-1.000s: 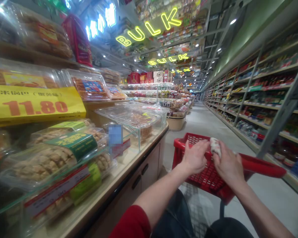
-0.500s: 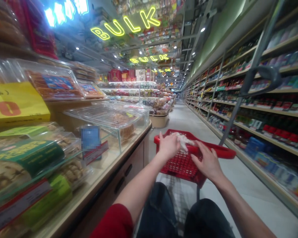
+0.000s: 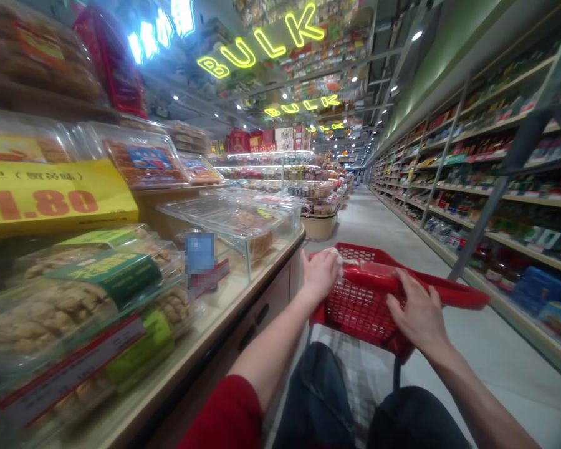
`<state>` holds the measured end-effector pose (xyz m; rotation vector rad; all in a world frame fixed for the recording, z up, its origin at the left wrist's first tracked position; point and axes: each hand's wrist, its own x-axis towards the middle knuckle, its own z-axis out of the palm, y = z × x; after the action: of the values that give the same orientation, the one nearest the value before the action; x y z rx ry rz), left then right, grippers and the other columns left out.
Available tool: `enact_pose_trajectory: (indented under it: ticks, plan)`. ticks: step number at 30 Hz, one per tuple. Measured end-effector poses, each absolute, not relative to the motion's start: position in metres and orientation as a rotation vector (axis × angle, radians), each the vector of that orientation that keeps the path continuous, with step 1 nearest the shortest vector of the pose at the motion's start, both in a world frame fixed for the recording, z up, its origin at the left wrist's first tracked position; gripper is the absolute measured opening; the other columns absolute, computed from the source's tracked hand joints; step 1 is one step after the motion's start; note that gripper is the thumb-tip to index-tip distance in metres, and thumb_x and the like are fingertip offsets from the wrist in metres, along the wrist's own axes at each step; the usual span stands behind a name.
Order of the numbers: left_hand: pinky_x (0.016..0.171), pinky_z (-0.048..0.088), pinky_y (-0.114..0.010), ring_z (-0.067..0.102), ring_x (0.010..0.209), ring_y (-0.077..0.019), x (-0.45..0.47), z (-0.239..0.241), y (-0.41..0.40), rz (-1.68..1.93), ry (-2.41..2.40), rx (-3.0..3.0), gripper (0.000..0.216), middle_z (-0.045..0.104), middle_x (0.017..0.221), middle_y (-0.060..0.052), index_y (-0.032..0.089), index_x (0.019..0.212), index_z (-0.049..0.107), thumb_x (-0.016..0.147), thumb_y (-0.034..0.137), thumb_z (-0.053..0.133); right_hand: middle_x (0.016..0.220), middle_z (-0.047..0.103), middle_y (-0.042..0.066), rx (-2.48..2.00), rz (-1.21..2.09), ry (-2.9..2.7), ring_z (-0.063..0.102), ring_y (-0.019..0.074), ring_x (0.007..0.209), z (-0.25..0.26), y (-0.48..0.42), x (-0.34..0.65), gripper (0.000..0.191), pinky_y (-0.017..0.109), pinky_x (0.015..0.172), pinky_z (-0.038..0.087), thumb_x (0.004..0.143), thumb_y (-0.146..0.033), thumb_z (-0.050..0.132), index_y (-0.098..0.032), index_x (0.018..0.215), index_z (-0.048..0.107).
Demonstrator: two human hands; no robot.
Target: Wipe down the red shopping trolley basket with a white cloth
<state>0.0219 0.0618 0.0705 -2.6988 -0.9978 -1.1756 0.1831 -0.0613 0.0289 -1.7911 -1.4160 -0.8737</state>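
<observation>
A red plastic shopping cart [image 3: 358,312] with mesh walls stands right in front of my knees. My left hand [image 3: 322,274] is closed at the left end of its red handle [image 3: 370,275]. White crumpled material, like a tissue [image 3: 340,268], shows at the fingers of that hand, mostly hidden by them. Further right, my right hand [image 3: 418,312] lies on the same handle, fingers over the top and thumb on the near side. Between the two hands a stretch of the handle is bare.
On the left runs a display counter [image 3: 273,268] with packaged baked goods [image 3: 70,299] and a yellow price sign [image 3: 56,196]. Tall stocked shelves [image 3: 453,168] line the right. A grey post [image 3: 486,218] rises beside the cart. The aisle floor [image 3: 359,218] stretches ahead between them.
The view has swung left, so everything sits further right. The white tissue, spread between both hands before, is now bunched at my left hand, and the handle shows. My right hand has settled onto the handle.
</observation>
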Motion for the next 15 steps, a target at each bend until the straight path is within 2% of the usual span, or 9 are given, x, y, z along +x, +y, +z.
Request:
enact_pose_trajectory:
  ticks: [3, 9, 15]
  plan:
    - [0.104, 0.011, -0.060, 0.052, 0.106, -0.0192, 0.023, 0.069, 0.060, -1.214, -0.999, -2.688, 0.025, 0.057, 0.117, -0.003, 0.025, 0.108, 0.053, 0.087, 0.029, 0.039, 0.117, 0.055, 0.015, -1.753, -0.919, -1.407, 0.049, 0.0270, 0.110, 0.025, -0.059, 0.182, 0.050, 0.052, 0.097, 0.028, 0.082, -0.029, 0.036, -0.015, 0.129, 0.036]
    - [0.105, 0.006, -0.057, 0.045, 0.113, -0.0186, 0.057, 0.061, 0.032, -1.210, -0.578, -2.723, 0.025, 0.057, 0.116, -0.002, 0.026, 0.107, 0.054, 0.087, 0.032, 0.040, 0.119, 0.054, 0.016, -1.692, -0.982, -1.450, 0.048, 0.0268, 0.112, 0.020, -0.061, 0.183, 0.050, 0.050, 0.097, 0.029, 0.081, -0.028, 0.037, -0.014, 0.129, 0.036]
    - [0.104, 0.009, -0.059, 0.049, 0.110, -0.0172, 0.009, 0.068, 0.072, -1.245, -1.064, -2.652, 0.025, 0.054, 0.123, -0.001, 0.028, 0.109, 0.052, 0.088, 0.028, 0.038, 0.122, 0.051, 0.014, -1.685, -0.944, -1.463, 0.046, 0.0262, 0.115, 0.015, -0.062, 0.185, 0.050, 0.050, 0.100, 0.026, 0.080, -0.024, 0.037, -0.017, 0.130, 0.035]
